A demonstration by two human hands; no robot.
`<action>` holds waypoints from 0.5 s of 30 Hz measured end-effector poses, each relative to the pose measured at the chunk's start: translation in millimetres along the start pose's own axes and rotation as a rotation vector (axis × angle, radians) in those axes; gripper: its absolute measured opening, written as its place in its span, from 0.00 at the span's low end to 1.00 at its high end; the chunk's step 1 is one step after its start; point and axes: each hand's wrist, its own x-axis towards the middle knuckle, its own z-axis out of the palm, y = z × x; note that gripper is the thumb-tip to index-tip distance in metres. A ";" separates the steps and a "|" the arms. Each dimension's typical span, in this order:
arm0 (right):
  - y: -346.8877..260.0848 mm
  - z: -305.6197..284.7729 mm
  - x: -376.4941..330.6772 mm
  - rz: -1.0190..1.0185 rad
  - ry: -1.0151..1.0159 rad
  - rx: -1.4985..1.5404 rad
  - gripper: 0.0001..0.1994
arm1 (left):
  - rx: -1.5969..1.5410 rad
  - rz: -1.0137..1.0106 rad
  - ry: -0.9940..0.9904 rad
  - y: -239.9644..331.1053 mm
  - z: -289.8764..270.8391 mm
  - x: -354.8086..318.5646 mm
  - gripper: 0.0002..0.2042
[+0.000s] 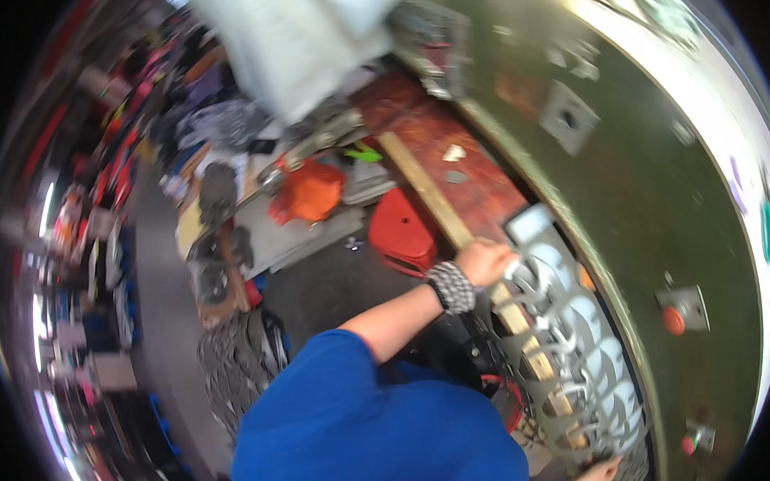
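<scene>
nearest me, the blue sleeve (359, 431) fills the lower centre. my left hand (485, 262), its grip clamped on the wooden strip (439, 204) mid-frame, lies over the cut-out metal sheet (570, 353). my right hand (597, 474) at the bottom edge: grip i cannot tell. the sheet's edges could catch fingers if the strip slips.

The perforated metal sheet (571, 361) lies on the machine bed, just left of the big machine housing (658, 186). A long wooden strip (453, 229) lies across the sheet and runs away up-left over the bed. The left hand (485, 260) rests on the strip at the far end of the sheet; the right hand (597, 474) touches the near end. Left of the strip, lower, stands a stool (402, 231), and behind it a cluttered table (273, 237).
</scene>
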 end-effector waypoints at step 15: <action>-216.2 156.4 -173.7 -0.839 -0.628 0.252 0.26 | -0.056 -0.128 0.010 11.8 15.1 16.3 0.09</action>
